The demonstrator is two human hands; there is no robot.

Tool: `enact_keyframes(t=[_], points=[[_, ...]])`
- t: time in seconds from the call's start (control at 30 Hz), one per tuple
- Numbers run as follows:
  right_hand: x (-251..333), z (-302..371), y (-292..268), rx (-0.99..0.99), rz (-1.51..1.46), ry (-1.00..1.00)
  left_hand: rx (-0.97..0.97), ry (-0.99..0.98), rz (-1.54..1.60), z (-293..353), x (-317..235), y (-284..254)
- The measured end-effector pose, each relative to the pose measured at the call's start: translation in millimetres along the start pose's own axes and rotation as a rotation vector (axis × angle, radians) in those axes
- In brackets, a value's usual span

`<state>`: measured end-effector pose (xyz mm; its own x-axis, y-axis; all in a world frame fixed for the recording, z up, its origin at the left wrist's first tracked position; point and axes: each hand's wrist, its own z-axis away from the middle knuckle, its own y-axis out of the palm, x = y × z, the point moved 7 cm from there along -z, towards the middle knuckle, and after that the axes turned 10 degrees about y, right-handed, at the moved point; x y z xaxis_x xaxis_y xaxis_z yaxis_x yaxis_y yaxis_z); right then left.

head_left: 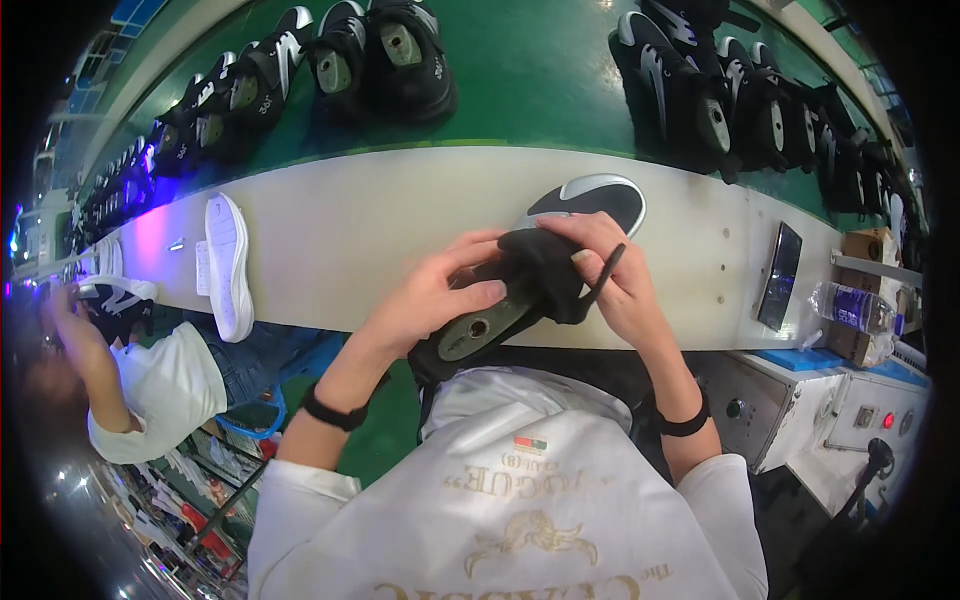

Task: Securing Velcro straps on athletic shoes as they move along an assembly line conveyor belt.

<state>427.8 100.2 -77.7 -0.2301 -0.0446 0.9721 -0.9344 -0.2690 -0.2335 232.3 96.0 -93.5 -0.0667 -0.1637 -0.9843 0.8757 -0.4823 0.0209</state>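
A black shoe upper with a silver toe rim (610,203) lies in front of me, toe pointing away to the right, its heel end over the near edge of the bench. It is stretched on a shoe last (462,342), whose greenish top with a round metal hole shows at the collar. My left hand (430,290) is closed on the collar, with the thumb over the last's top. On the other side, my right hand (612,275) pinches the black upper near the tongue. A black loop strap (606,274) stands up beside its fingers.
A white sole (229,265) lies on the pale bench (370,215) at left. Black shoes on lasts (402,60) line the green conveyor (530,80) beyond. At right are a phone (780,275), a bottle (855,307) and a control box (770,410). A co-worker (165,385) sits at left.
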Motion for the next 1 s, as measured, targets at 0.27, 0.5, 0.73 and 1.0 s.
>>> enact_keyframes(t=[0.27, 0.5, 0.73, 1.0], points=[[17, 6, 9, 0.279, 0.188, -0.222, 0.069, 0.476, -0.781, -28, -15, -9], [22, 5, -2, 0.552, 0.196, 0.015, -0.05, -0.06, -0.661, 20, -68, -1], [24, -5, 7, 0.425, 0.304, -0.073, 0.247, 0.316, -0.615, 61, -46, 41], [33, -3, 27, 0.218, 0.607, -0.164, 0.275, 0.443, -0.365, 44, -67, 7]])
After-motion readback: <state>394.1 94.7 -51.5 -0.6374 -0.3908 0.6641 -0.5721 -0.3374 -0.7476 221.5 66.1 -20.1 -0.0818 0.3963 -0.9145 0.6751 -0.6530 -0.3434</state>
